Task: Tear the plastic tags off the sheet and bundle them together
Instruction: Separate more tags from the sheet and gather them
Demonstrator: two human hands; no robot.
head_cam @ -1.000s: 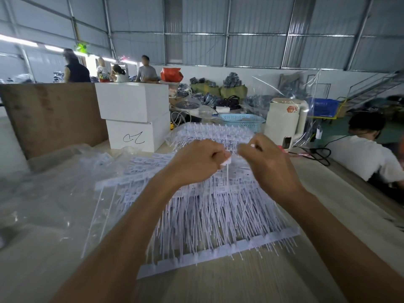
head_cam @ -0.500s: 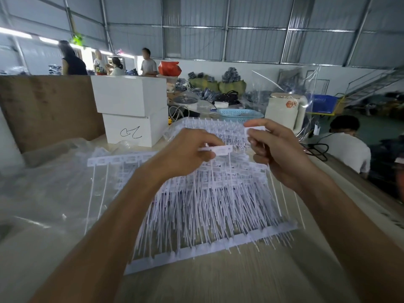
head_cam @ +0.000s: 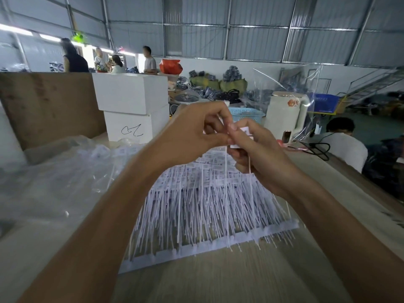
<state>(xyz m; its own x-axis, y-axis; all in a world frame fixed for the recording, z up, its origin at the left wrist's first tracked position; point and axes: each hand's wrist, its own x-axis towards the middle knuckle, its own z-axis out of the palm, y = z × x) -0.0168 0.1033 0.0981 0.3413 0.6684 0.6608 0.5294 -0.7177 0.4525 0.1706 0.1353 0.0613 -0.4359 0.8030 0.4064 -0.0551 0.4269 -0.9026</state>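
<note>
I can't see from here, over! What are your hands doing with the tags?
Left hand and right hand pinching loose tags together above the sheet. Many tags still attached. Nothing blocking.

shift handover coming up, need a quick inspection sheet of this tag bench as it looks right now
surface: pale wooden table, bare in front of the sheets.
job's things: stacked white tag sheets lying on the table; a few loose tags held above them.
clutter: crumpled clear plastic wrap beside the sheets; two stacked white boxes.
grippers: left hand and right hand meet above the stack, fingers of both pinching the loose tags.
cables: black cable on the table's far right.
surroundings: white kettle, blue basket, seated person, people standing behind.
</note>
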